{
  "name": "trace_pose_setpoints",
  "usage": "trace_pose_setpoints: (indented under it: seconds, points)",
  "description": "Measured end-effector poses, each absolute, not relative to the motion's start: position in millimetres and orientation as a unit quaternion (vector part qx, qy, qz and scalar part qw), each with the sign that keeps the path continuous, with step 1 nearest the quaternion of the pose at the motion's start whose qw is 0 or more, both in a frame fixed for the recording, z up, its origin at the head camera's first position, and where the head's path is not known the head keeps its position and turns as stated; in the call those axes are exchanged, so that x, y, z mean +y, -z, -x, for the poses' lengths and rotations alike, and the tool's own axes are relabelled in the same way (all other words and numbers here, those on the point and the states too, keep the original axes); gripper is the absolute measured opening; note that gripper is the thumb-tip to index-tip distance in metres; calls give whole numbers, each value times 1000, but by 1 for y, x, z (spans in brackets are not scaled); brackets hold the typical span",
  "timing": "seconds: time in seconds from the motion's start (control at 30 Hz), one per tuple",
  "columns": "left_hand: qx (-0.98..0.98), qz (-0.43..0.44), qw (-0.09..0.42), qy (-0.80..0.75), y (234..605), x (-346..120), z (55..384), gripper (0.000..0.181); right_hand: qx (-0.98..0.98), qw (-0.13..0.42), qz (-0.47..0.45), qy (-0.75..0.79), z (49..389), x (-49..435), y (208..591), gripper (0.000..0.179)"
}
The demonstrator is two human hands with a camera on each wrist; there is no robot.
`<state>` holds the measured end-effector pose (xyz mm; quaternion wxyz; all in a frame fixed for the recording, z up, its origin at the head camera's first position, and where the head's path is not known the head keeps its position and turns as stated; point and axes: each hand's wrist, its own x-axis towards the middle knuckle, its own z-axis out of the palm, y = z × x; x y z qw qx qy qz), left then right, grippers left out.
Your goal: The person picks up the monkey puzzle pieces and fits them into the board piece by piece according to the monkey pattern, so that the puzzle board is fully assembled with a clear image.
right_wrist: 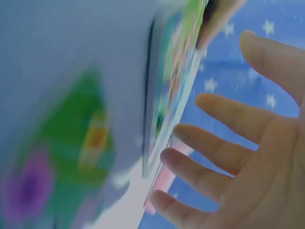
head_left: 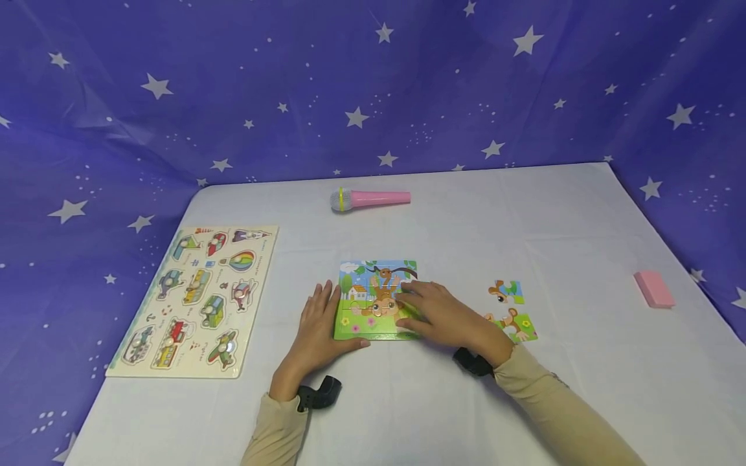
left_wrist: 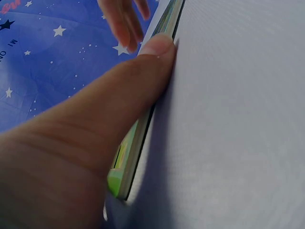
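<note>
A square monkey jigsaw puzzle (head_left: 373,327) lies flat on the table in the head view. My left hand (head_left: 320,330) rests against it, fingers straight along the left side. In the left wrist view, the thumb (left_wrist: 119,88) lies along the board's near edge. Over the puzzle's right part is my right hand (head_left: 440,317), its fingers spread and holding nothing in the right wrist view; whether they touch the puzzle I cannot tell. To the right of that hand lie loose jigsaw pieces (head_left: 506,292), the nearer ones (head_left: 515,325) partly behind the wrist.
A wooden vehicle peg puzzle (head_left: 233,310) lies at the table's left. Beyond the jigsaw is a pink toy microphone (head_left: 379,198). Near the right table edge sits a pink block (head_left: 654,289). A starry purple cloth (head_left: 315,84) hangs behind the white tabletop (head_left: 408,401).
</note>
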<state>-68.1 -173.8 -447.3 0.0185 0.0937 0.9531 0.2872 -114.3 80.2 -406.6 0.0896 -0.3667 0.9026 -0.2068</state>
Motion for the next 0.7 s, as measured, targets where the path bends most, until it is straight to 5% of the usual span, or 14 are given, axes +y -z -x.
trace_pose_setpoints:
  seconds: [0.23, 0.7]
  points:
    - [953, -93, 14, -289, 448, -174, 68, 110, 926, 64, 294, 229, 134, 129, 405, 56]
    - [954, -88, 30, -286, 448, -174, 69, 111, 952, 97, 136, 257, 154, 231, 394, 55]
